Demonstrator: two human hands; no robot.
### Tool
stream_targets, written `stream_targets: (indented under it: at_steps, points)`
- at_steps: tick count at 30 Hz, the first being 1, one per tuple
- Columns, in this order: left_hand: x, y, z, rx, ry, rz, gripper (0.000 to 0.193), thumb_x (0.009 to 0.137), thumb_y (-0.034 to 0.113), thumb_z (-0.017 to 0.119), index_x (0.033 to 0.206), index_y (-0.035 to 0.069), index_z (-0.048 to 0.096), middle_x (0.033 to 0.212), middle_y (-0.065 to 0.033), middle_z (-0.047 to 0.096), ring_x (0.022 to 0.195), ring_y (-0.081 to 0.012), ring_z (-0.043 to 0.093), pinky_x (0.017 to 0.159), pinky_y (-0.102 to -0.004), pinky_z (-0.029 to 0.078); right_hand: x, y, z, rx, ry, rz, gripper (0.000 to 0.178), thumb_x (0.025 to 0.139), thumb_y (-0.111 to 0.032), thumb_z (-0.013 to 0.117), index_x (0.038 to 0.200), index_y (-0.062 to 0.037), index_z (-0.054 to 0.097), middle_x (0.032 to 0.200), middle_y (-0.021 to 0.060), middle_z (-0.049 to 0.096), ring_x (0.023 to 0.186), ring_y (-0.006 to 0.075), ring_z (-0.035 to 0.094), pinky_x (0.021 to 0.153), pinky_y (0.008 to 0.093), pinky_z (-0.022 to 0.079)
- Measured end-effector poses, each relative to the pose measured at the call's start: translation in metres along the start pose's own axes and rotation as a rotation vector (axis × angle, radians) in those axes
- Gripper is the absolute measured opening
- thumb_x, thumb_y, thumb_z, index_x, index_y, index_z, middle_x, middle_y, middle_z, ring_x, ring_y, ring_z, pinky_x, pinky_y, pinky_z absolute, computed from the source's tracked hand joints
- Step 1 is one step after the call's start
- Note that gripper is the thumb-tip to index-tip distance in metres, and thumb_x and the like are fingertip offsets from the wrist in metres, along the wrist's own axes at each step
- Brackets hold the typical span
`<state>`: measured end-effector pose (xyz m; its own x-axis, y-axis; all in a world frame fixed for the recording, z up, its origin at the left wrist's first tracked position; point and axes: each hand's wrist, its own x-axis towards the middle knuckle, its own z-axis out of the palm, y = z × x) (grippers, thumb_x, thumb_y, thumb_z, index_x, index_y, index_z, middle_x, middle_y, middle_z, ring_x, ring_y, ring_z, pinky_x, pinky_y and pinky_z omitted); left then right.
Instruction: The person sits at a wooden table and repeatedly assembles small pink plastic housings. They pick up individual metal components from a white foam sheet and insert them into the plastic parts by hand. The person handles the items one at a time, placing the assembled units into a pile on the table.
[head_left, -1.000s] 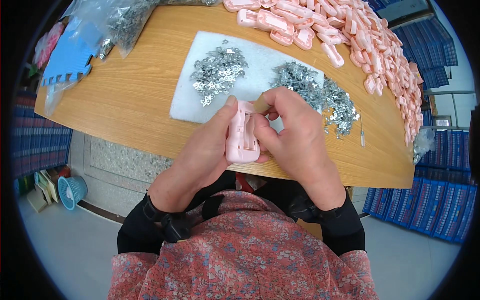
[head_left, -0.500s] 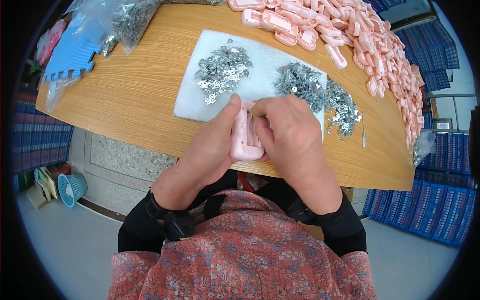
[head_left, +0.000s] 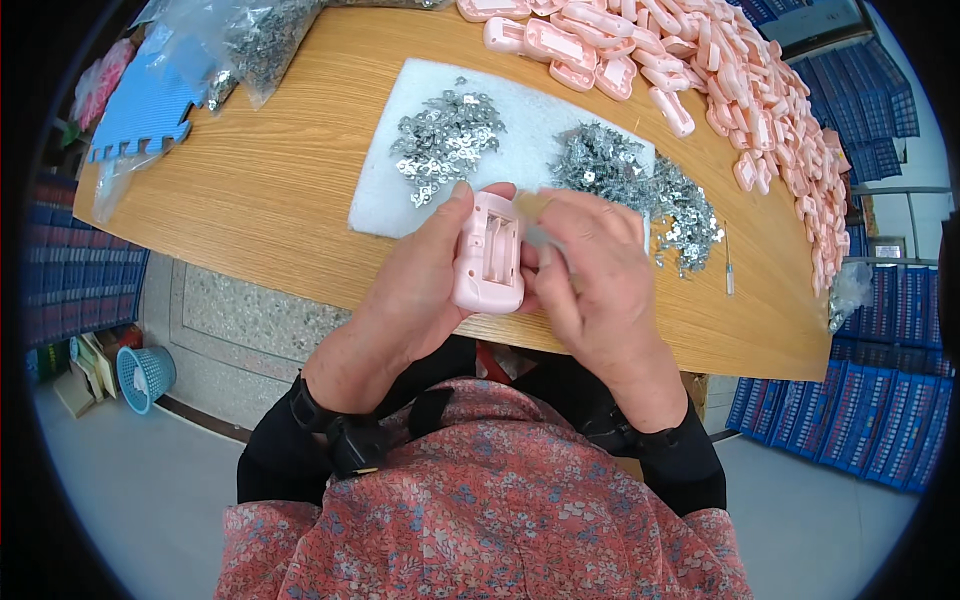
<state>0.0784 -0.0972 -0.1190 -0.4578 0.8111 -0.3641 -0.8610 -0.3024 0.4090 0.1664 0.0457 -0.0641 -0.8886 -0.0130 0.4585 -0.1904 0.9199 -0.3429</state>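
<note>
My left hand (head_left: 405, 285) is wrapped round a pale pink plastic housing (head_left: 487, 296), with the thumb along its left side. The housing's open compartment, with slots that look like battery bays, faces up. Just right of it, my right hand (head_left: 612, 280) has its fingers drawn toward the thumb. Something greyish and blurred shows at those fingertips; what it is, I cannot make out. Beyond my hands, a white foam sheet (head_left: 530, 110) carries a left pile of small flat metal pieces (head_left: 450, 140) and a right pile of metal pieces (head_left: 600, 165).
Many pink housings (head_left: 740, 100) are heaped along the table's far and right edges. A thin screwdriver (head_left: 729, 270) lies right of another metal pile (head_left: 685, 225). Plastic bags (head_left: 250, 50) and a blue foam mat (head_left: 145, 100) sit far left on the wooden table (head_left: 260, 190).
My right hand has pulled back from the housing to the right, uncovering its compartment. My left hand still holds the housing, now slightly turned.
</note>
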Motion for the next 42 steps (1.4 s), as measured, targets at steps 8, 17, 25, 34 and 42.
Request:
stream_targets:
  at_steps: [8, 17, 25, 34, 42]
  points:
    - [-0.011, 0.004, 0.002, 0.221, -0.201, -0.034, 0.055, 0.109, 0.040, 0.028, 0.148, 0.003, 0.030, 0.100, -0.0181, 0.067, 0.082, -0.0258, 0.069, 0.076, -0.0359, 0.058, -0.010, 0.014, 0.001, 1.093, -0.176, 0.795, 0.024, 0.099, -0.010, 0.059, 0.120, 0.0008, 0.056, 0.092, -0.0001, 0.063, 0.083, 0.0039, 0.057, 0.075, 0.0210, 0.048]
    - [-0.014, 0.002, 0.009, 0.922, -0.081, 0.180, 0.034, 0.099, 0.008, 0.053, 0.132, 0.002, 0.053, 0.102, -0.0033, 0.065, 0.087, -0.0081, 0.063, 0.075, -0.0257, 0.053, -0.016, 0.023, -0.008, 1.141, -0.242, 0.840, 0.030, 0.098, -0.012, 0.061, 0.124, -0.0014, 0.050, 0.088, 0.0007, 0.064, 0.081, 0.0058, 0.059, 0.075, 0.0217, 0.047]
    - [-0.009, 0.003, 0.015, 1.182, -0.115, 0.246, 0.027, 0.099, 0.013, 0.049, 0.122, 0.001, 0.055, 0.093, -0.0041, 0.062, 0.073, -0.0092, 0.058, 0.062, -0.0263, 0.049, -0.021, 0.012, -0.006, 1.144, -0.128, 0.807, 0.028, 0.099, -0.011, 0.060, 0.122, -0.0016, 0.048, 0.088, -0.0006, 0.061, 0.080, 0.0051, 0.056, 0.073, 0.0214, 0.046]
    - [-0.005, 0.007, -0.009, 0.200, -0.256, -0.236, 0.035, 0.103, 0.029, 0.045, 0.125, 0.002, 0.052, 0.091, -0.0020, 0.054, 0.064, -0.0086, 0.046, 0.052, -0.0226, 0.033, -0.030, 0.014, -0.002, 0.957, -0.110, 0.620, 0.028, 0.092, -0.008, 0.070, 0.118, -0.0005, 0.062, 0.083, -0.0055, 0.050, 0.077, 0.0020, 0.045, 0.068, 0.0180, 0.038]
    - [-0.005, 0.004, -0.008, 0.111, -0.340, -0.317, 0.036, 0.104, 0.029, 0.044, 0.128, 0.003, 0.050, 0.095, -0.0049, 0.055, 0.064, -0.0086, 0.043, 0.053, -0.0230, 0.031, -0.034, 0.022, -0.001, 0.882, -0.118, 0.676, 0.020, 0.088, -0.010, 0.074, 0.102, 0.0020, 0.067, 0.070, -0.0072, 0.047, 0.064, 0.0029, 0.042, 0.059, 0.0206, 0.038]
